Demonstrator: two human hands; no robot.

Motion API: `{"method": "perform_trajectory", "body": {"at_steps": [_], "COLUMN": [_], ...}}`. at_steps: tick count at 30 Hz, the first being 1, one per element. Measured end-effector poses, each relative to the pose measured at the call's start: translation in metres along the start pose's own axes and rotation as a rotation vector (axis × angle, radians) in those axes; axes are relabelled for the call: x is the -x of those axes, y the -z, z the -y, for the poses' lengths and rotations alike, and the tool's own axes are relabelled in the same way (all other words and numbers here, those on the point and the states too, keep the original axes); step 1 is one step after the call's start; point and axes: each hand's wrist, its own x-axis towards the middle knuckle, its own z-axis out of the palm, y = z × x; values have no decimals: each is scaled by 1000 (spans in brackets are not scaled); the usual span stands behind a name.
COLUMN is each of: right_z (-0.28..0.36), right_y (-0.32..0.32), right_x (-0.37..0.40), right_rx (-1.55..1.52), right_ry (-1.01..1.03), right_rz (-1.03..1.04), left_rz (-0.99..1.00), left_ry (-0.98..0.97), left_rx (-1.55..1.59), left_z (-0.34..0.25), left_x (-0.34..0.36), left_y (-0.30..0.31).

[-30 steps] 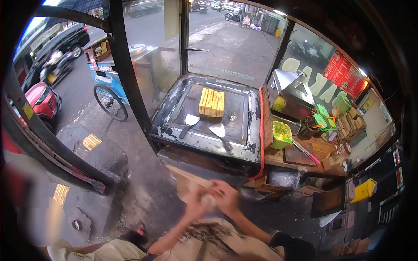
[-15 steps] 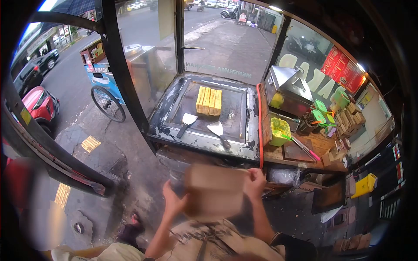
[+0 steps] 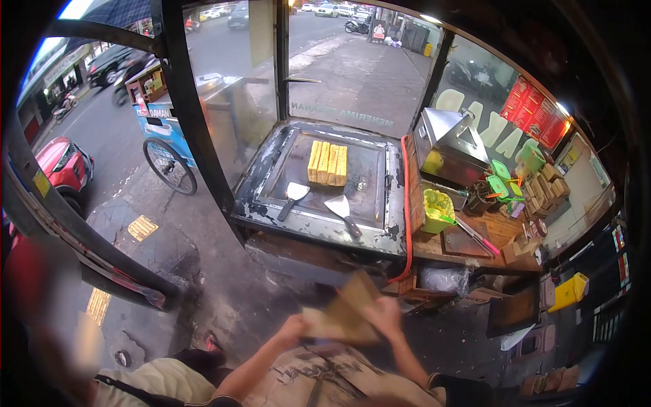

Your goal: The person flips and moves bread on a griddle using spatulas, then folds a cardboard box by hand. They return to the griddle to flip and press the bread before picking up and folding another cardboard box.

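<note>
In front of my torso I hold a brown cardboard food box [image 3: 349, 315], smeared by motion, with one panel angled upward. My left hand [image 3: 293, 330] is closed on its left edge. My right hand [image 3: 385, 317] grips the right side, close to the raised panel. Beyond them, a block of browned bread slices [image 3: 327, 163] stands on the flat griddle [image 3: 271, 178]. Two scrapers, one on the left [image 3: 293, 200] and one on the right [image 3: 343, 216], lie on the griddle's near part, untouched by either hand.
Right of the griddle, a wooden counter [image 3: 434, 247] carries a metal case [image 3: 453, 146], a yellow-green tub [image 3: 438, 209], pink-handled tongs [image 3: 485, 243] and stacked brown boxes [image 3: 544, 188]. A red hose [image 3: 408, 203] runs along the griddle's edge. Another person [image 3: 146, 380] is at lower left.
The cardboard box was a flat, broad face toward me; now it is bent with a panel raised. Both hands have moved lower, and my right hand has shifted slightly left.
</note>
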Motion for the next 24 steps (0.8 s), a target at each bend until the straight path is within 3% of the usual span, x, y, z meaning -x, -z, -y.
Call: {"method": "perform_trajectory", "body": {"at_steps": [1,3,6,12,16,19,24], "right_z": [5,19,32,33,28,25,44], "right_y": [-11,-25,-40,-51,-73,-91,-97], "right_x": [7,21,37,37,49,54,56], "right_rx": [-123,-399,-508,-486,-652,-750,-839], "right_ry": [-79,64,4,-75,-261,-330,-405], "right_rz": [276,730,945,962,859,817,804], "left_rz": [-20,-44,-40,-59,-64,-241,-298], "left_ry": [-8,-10,-67,-44,16,-31,-10], "left_rx": [-15,-42,-140,-426,-592,-411,-295], "left_z": [3,6,18,-3,-30,0,18], "left_x": [0,0,-1,21,38,23,16], "left_y": [-3,-7,1,-11,-20,2,3]}}
